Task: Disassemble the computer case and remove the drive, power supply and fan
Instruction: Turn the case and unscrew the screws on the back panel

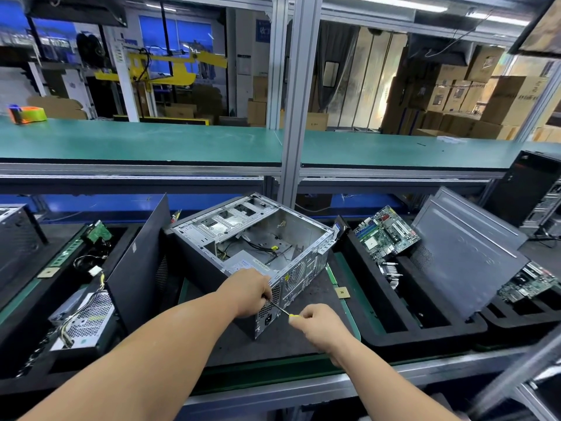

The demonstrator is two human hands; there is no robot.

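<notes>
An open computer case (258, 235) lies on its side on a black mat, its side panel off. The power supply (243, 264) still sits inside at the near corner, with loose cables behind it. My right hand (318, 325) grips the yellow handle of a screwdriver (280, 309), whose shaft points at the case's rear panel beside the power supply grille. My left hand (250, 291) rests on the near top edge of the case, fingers curled at the screwdriver's tip. The empty drive cage (227, 220) shows at the far left of the case.
A removed power supply (88, 320) lies in a black tray at left, beside a leaning black side panel (139, 262). A motherboard (385, 233) and a grey panel (467, 253) stand in trays at right. A CPU chip (342, 292) lies on the mat.
</notes>
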